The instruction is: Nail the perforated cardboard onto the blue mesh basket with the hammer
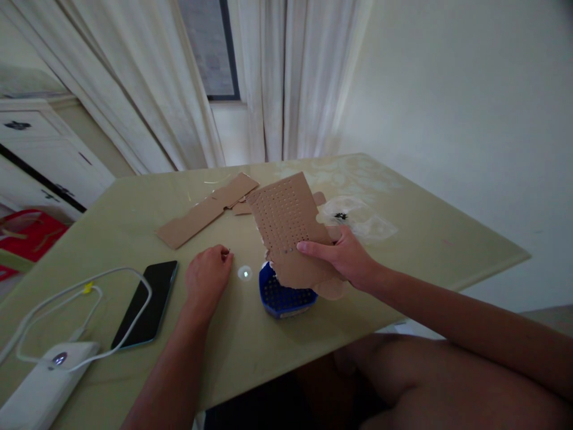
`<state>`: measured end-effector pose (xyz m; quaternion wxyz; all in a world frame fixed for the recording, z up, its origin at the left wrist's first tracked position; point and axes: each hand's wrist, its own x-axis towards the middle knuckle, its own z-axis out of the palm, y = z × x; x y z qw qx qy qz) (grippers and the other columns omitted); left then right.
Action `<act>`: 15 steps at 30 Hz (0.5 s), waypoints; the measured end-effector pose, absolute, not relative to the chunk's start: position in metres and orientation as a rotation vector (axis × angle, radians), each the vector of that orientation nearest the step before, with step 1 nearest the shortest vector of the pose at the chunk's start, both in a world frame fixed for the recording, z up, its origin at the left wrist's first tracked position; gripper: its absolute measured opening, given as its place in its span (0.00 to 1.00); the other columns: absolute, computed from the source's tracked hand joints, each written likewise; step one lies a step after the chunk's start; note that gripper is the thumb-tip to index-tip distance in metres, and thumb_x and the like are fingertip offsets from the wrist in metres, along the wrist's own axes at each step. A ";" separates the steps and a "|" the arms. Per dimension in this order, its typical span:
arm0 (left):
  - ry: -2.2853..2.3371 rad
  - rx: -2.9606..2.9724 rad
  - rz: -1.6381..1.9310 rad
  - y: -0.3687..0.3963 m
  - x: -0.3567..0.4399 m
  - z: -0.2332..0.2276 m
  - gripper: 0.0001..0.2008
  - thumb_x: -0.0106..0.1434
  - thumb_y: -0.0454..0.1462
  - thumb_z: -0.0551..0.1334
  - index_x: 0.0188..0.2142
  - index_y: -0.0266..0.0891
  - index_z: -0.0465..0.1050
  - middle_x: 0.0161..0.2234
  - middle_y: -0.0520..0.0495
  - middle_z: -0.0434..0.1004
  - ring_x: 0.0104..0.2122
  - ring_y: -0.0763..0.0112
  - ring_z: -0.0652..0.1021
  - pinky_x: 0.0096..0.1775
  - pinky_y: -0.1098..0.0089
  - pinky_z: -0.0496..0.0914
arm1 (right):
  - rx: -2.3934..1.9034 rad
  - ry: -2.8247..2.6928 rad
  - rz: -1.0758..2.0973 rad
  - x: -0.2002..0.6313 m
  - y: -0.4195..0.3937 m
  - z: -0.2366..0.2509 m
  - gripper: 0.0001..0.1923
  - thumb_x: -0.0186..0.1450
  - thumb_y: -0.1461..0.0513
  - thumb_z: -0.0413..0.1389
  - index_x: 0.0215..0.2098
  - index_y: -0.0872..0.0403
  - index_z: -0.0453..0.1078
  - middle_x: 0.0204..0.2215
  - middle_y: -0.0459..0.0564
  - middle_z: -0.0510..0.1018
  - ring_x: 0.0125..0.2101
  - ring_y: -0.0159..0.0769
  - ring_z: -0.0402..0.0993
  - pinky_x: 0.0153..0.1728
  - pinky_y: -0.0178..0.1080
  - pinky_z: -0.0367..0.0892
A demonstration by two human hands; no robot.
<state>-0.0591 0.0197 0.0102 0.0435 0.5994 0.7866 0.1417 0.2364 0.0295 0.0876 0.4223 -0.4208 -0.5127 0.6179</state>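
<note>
My right hand [347, 257] grips a brown cardboard piece [286, 221], thumb on top and the other fingers mostly hidden beneath. Rows of small holes cover much of it, and its near left edge is torn. It is tilted above a small blue perforated basket [282, 301], hiding the basket's far part. On the table to the left rests my left hand [208, 275], its fingers curled into a pinch. A tiny dark tip shows at the fingertips, too small to name. Between that hand and the basket lies a small clear round disc [245, 273].
Cardboard strips [197, 221] lie farther back on the table [250, 352]. A clear plastic bag [367, 222] with small black pieces [341, 216] is beyond my right hand. At the left are a black phone [154, 298], a white power strip or bank [49, 388] and a looped white cable [150, 295].
</note>
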 end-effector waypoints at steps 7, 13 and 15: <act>2.420 1.846 0.407 0.020 -0.059 0.009 0.14 0.74 0.41 0.60 0.43 0.39 0.85 0.43 0.35 0.89 0.43 0.44 0.86 0.39 0.58 0.73 | -1.049 -1.292 1.573 0.236 0.030 0.087 0.25 0.51 0.54 0.81 0.45 0.52 0.86 0.46 0.55 0.91 0.44 0.53 0.89 0.49 0.58 0.85; 1.919 2.089 1.211 0.017 -0.039 0.015 0.09 0.72 0.40 0.65 0.44 0.40 0.84 0.39 0.43 0.86 0.34 0.61 0.80 0.40 0.63 0.74 | -1.013 -1.281 1.640 0.234 0.027 0.090 0.24 0.51 0.54 0.81 0.44 0.52 0.86 0.45 0.53 0.91 0.42 0.49 0.89 0.51 0.56 0.84; 1.590 2.119 1.473 0.012 -0.027 0.017 0.07 0.71 0.38 0.65 0.44 0.40 0.83 0.40 0.45 0.84 0.30 0.67 0.77 0.35 0.68 0.73 | -0.989 -1.287 1.670 0.234 0.025 0.091 0.23 0.52 0.54 0.81 0.44 0.52 0.86 0.44 0.53 0.91 0.42 0.48 0.89 0.51 0.55 0.84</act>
